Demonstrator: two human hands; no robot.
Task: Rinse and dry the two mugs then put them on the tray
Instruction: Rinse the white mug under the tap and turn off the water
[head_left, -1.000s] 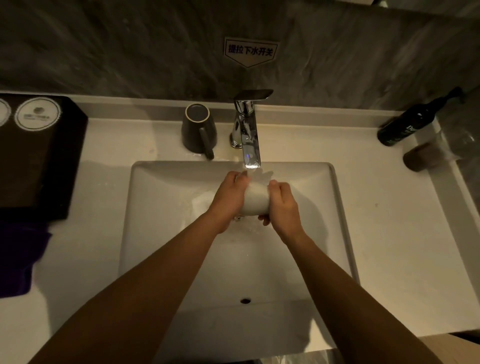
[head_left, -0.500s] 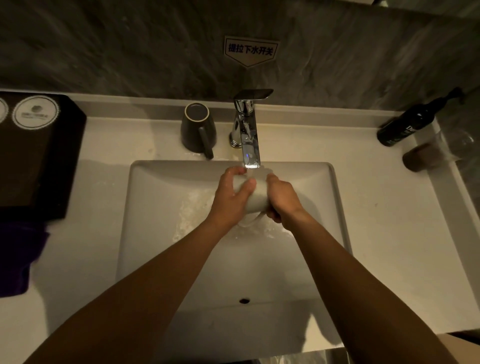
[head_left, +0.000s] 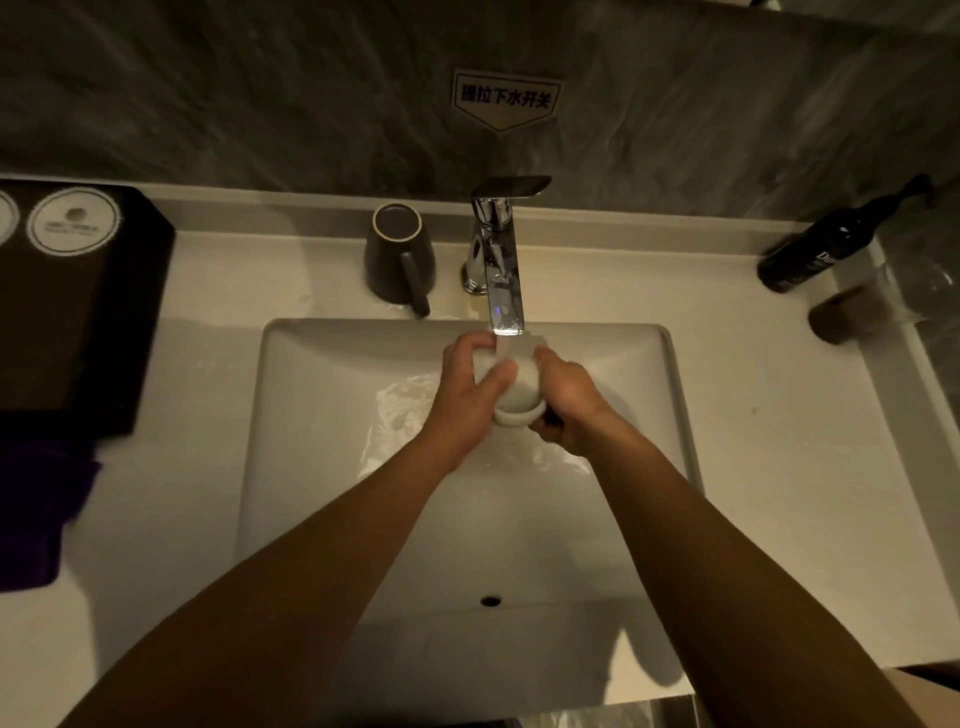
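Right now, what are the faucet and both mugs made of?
Faucet: chromed metal, mirror-bright reflections. Dark mug: likely ceramic, matte grey, pale ring on top. White mug in the water stream: probably ceramic, pale speckled surface; wet, finish unclear.

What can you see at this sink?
Sink: one, white, middle.
Counter: one, white, around the sink.
Faucet: one, chrome, behind the sink, running.
White mug: one, white, under the faucet.
Dark mug: one, dark grey, counter, left of faucet.
Tray: one, black, counter's far left.
Cloth: one, purple, before the tray.
Pump bottle: one, black, back right.
Brown cup-like thing: one, blurred, right edge.
Wall sign: one, white, above the faucet.
Left hand, right hand: two, gripping the white mug.
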